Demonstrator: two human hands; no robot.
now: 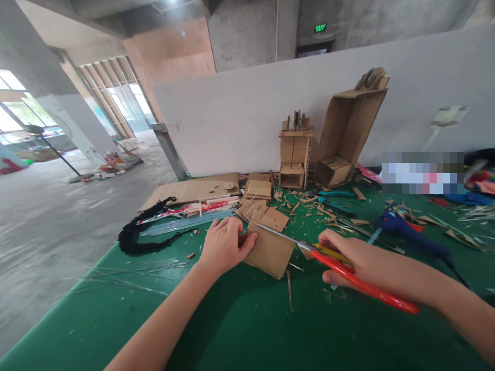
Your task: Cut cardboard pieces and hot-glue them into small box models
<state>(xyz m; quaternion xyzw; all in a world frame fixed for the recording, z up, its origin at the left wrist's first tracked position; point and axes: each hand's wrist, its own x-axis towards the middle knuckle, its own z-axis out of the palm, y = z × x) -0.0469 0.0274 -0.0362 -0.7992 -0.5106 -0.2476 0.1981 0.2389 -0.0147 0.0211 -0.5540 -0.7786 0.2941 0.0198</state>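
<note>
My left hand (225, 242) is closed on the left edge of a flat piece of brown cardboard (273, 253), thumb on top. In my right hand (350, 255) is a pair of red-handled scissors (340, 270). Their long thin metal blade reaches left across the upper part of the cardboard. Something yellow (330, 253) shows between the right fingers; what it is I cannot tell. More cardboard pieces (274, 217) lie just behind the held one. Near its lower right corner are a thin nail-like metal piece (296, 266) and a cardboard strip (290, 291).
A green table (247, 330) carries cardboard scraps. At the back stand a small cardboard structure (294, 154) and a taller one (350, 134) against a white panel (232, 118). Blue-handled pliers (336, 206) and a blue glue gun (410, 234) lie right; a black braided cord (133, 234) lies left.
</note>
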